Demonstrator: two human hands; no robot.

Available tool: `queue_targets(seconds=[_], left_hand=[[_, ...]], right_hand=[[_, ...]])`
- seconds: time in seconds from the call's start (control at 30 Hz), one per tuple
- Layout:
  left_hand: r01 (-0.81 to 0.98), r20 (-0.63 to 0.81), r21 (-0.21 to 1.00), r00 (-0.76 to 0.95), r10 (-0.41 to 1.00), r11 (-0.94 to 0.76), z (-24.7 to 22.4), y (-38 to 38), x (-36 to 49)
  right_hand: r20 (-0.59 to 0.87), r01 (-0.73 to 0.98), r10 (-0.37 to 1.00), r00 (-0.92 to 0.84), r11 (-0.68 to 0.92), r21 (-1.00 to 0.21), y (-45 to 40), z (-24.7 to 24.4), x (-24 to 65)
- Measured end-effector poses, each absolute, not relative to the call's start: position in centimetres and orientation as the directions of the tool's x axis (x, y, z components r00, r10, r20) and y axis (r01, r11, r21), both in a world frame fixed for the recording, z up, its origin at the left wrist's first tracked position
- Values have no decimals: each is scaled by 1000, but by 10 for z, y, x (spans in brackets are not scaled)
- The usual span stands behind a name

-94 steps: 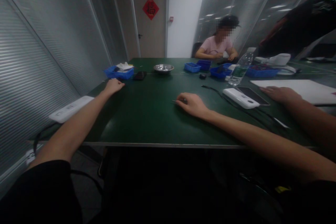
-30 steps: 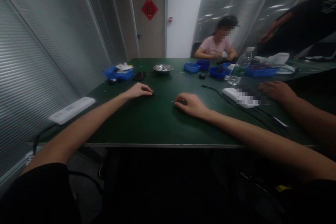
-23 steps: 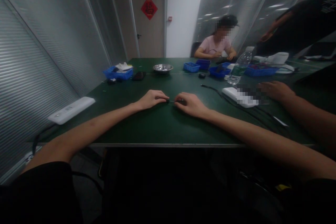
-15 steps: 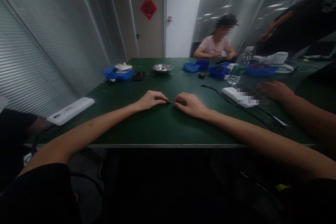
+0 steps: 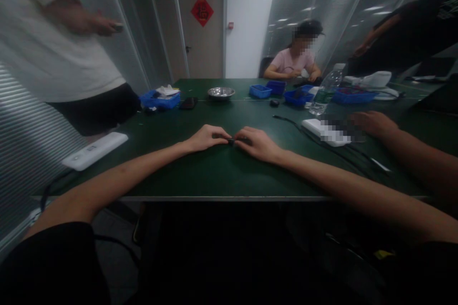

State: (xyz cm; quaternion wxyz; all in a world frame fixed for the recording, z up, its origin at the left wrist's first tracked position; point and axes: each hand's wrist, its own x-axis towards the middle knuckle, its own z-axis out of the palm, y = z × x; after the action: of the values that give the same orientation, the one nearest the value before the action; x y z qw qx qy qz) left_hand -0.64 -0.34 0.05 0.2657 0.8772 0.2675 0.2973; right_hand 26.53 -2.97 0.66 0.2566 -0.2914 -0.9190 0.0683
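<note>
Over the middle of the green table (image 5: 214, 176), my left hand (image 5: 207, 137) pinches a small dark object (image 5: 231, 142) between thumb and fingers. My right hand (image 5: 259, 144) meets it from the right, its fingers pinched together close to the same object. What the right fingertips hold is too small to make out. Both forearms reach in over the table's front edge. Beyond the hands stands a shiny metal bowl (image 5: 221, 94).
Blue trays (image 5: 161, 100) and a black phone (image 5: 188, 103) lie back left. A bottle (image 5: 326, 90), white power strip (image 5: 324, 132) and cable are at right, beside another person's hand (image 5: 375, 124). Another white strip (image 5: 96, 151) lies left. More people are around.
My right fingertips have moved left against the left ones, and the thin light piece seen between them no longer shows. A person in a white shirt has appeared at the left.
</note>
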Motion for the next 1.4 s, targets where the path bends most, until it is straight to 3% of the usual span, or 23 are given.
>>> queue_targets(seconds=[0.13, 0.47, 1.07, 1.3, 1.4], left_hand=[[303, 322, 685, 689, 649, -662, 0, 2, -8], [378, 272, 651, 694, 667, -658, 3, 5, -12], [294, 322, 626, 746, 583, -722, 1, -2, -8], [390, 331, 600, 674, 661, -698, 5, 0, -11], [378, 292, 661, 665, 687, -648, 11, -3, -12]], right_hand=[[455, 500, 572, -683, 820, -279, -28, 4, 265], [437, 559, 626, -646, 778, -288, -27, 7, 265], [461, 500, 576, -675, 817, -289, -30, 8, 265], [502, 529, 604, -618, 793, -302, -29, 7, 268], [526, 536, 612, -591, 785, -311, -29, 7, 269]])
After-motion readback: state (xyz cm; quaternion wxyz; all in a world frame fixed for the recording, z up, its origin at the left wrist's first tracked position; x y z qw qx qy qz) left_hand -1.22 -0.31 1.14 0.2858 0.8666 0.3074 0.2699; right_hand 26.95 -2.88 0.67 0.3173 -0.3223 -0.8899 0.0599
